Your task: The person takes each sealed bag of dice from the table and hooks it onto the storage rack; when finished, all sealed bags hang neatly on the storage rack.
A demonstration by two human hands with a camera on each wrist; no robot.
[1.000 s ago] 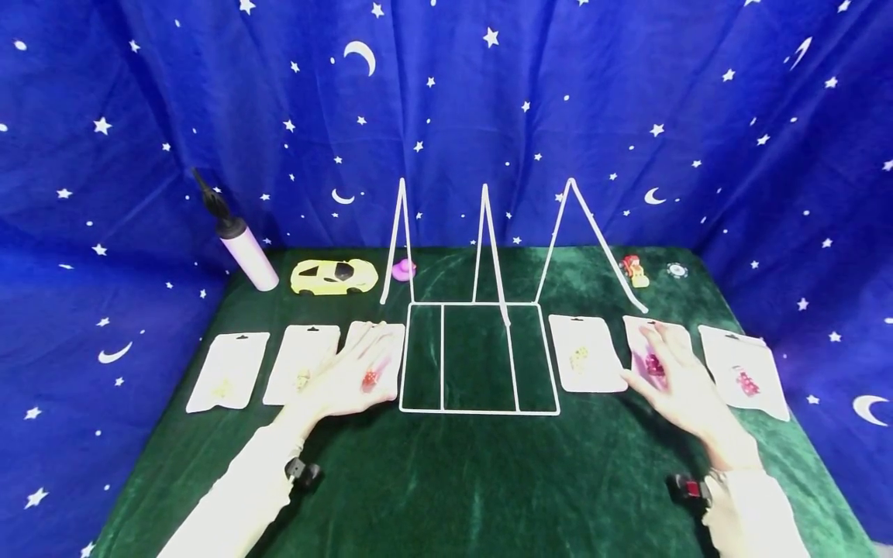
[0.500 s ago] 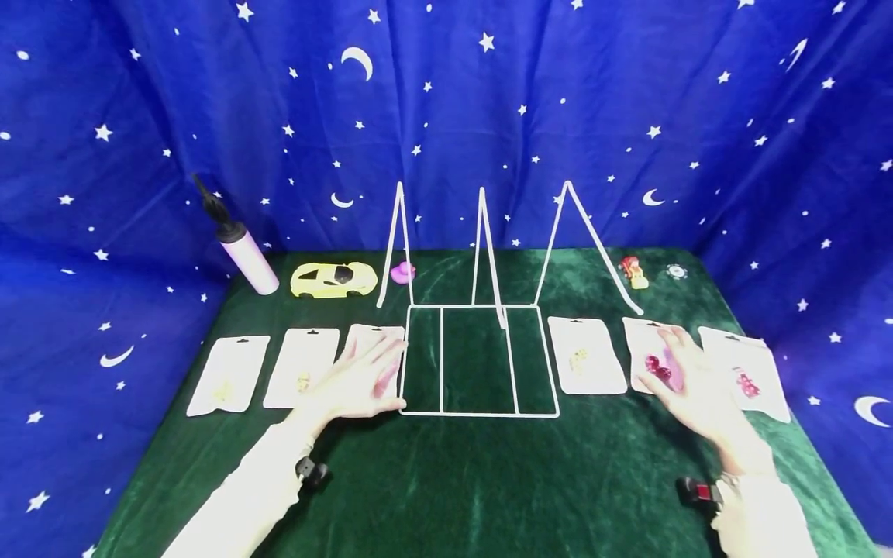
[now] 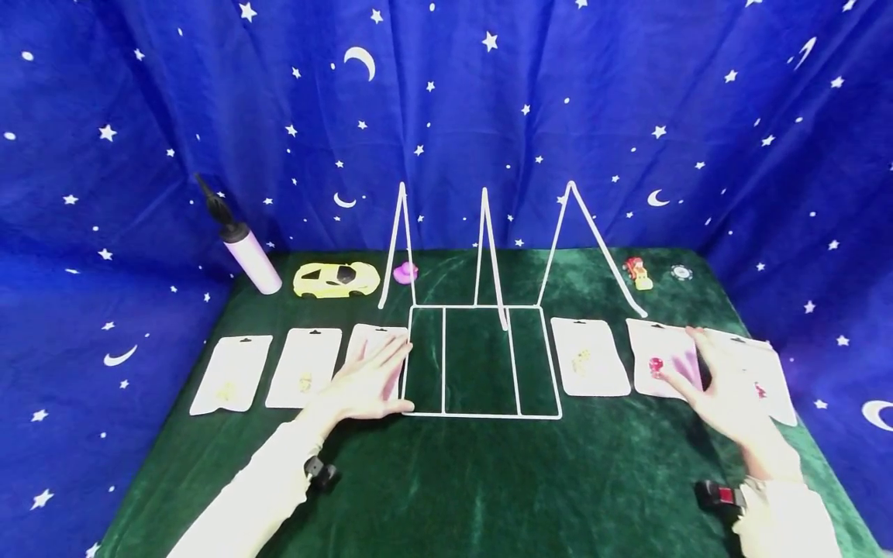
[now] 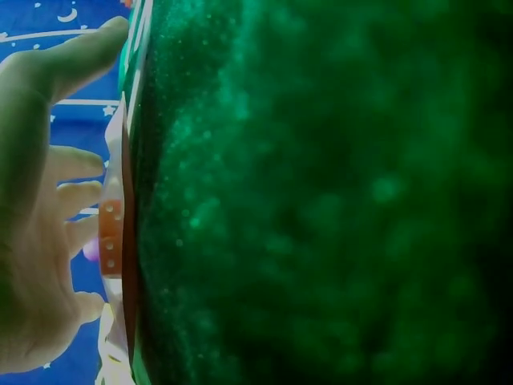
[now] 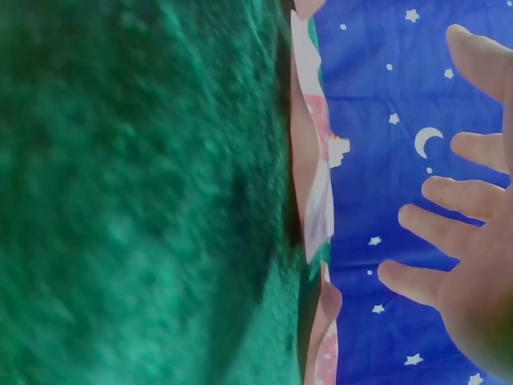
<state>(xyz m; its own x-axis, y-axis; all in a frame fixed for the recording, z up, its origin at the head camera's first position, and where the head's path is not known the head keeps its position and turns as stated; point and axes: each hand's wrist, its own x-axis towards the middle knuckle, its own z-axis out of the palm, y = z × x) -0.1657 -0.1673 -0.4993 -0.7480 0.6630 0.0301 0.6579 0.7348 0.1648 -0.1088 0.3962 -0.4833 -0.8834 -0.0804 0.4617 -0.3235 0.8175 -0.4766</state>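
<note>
My left hand (image 3: 366,384) lies with straight fingers over a white packet with a hang hole (image 3: 356,341), its thumb and fingertips at the left side of a white wire rack (image 3: 443,364). In the left wrist view the packet's edge shows an orange dotted patch (image 4: 111,241); whether the fingers touch it I cannot tell. My right hand (image 3: 729,403) hovers, fingers spread, between a packet with a dark red item (image 3: 645,345) and the far-right packet (image 3: 777,387), which it partly hides. In the right wrist view the fingers stand apart from the packets (image 5: 304,160).
Two more packets (image 3: 233,364) (image 3: 307,349) lie at left, another (image 3: 586,337) right of the rack. Behind them are a pink pump (image 3: 253,263), yellow toy car (image 3: 335,280), purple toy (image 3: 405,273), red-yellow toy (image 3: 638,273) and round chip (image 3: 681,273). A starry curtain (image 3: 460,116) hangs behind.
My right hand has moved right, off the dark red item's packet toward the far-right one. My left hand has slid slightly right to the rack's edge, covering the red item in its packet.
</note>
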